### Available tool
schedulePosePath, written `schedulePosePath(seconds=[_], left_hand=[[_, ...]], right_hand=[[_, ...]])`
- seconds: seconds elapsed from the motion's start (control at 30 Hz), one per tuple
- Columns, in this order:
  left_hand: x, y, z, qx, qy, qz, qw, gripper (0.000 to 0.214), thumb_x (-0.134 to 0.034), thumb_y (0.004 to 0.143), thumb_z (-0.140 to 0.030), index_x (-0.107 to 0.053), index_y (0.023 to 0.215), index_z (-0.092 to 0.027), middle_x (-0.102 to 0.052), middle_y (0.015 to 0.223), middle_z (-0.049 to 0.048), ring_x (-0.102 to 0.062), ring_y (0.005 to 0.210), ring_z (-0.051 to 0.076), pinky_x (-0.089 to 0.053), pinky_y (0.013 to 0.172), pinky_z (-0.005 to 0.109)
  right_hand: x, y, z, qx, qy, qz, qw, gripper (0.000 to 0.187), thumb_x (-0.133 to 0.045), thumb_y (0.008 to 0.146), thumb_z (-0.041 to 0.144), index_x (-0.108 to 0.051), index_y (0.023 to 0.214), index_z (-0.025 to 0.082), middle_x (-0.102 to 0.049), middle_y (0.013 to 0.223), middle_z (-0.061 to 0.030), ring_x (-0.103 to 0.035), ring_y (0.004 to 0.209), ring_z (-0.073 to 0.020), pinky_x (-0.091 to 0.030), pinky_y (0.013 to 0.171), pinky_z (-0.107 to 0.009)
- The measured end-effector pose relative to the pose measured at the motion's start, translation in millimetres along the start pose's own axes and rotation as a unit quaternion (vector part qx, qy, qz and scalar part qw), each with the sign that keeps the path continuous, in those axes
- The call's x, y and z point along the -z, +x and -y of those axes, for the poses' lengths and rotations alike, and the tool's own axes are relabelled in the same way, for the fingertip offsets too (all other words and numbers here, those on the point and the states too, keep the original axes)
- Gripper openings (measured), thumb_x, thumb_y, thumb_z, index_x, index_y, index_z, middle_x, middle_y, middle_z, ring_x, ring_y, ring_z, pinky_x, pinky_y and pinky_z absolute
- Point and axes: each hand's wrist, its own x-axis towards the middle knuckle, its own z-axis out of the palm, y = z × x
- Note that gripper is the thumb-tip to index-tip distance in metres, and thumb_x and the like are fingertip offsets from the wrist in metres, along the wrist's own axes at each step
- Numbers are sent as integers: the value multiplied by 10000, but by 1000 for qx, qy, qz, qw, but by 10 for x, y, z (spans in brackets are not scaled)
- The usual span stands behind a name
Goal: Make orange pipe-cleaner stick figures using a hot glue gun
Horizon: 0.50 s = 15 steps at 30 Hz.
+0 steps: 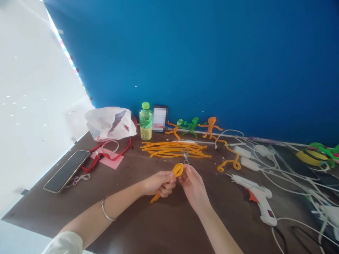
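My left hand (160, 183) is closed around a bundle of yellow-orange pipe cleaners (178, 170), bent into a loop at the top, with loose ends sticking out below the fist. At the loop's right side, my right hand (194, 188) pinches it with the fingertips; part of that grip is hidden. Just beyond the hands lies a pair of scissors (186, 157), handles partly covered. Behind them several straight orange pipe cleaners (174, 149) are spread in a loose pile. A bent orange pipe cleaner piece (230, 163) rests to the right.
A glue gun (253, 194) lies right, near white cables and adapters (249, 164). Pipe-cleaner figures (211, 127) stand along the blue wall. Farther left are a green-capped bottle (145, 121), a white plastic bag (111, 123), a red ribbon (106, 155) and a phone (66, 171).
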Motion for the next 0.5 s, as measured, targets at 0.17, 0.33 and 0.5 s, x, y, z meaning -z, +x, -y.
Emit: schedulePosePath(seconds=[0.17,0.33,0.5], left_hand=[[34,-25,-41,56,-40,44,997,351,-446,832,-464,-321,657,-186,-161,505,-86,-105,377,32,-59,375,188],[34,-46,-76,129,-69,86,986,329,-471,825,-391,-314,625,-184,-138,509,-79,-102,369,38,-45,371,194],[32,-54,-82,147,-75,98,981,375,-487,814,-417,-299,589,-183,-143,484,-80,-113,355,40,-62,360,193]], right_hand=[[-18,-2,7,-43,0,32,999,182,-602,783,373,-623,744,197,-505,644,8,-423,585,-110,-370,559,-239],[14,-15,-6,-66,19,42,997,240,-664,703,436,-630,755,205,-530,719,-5,-407,567,-108,-360,538,-244],[19,-56,1,-80,49,58,994,247,-654,705,442,-550,678,220,-474,667,27,-327,482,-82,-316,476,-223]])
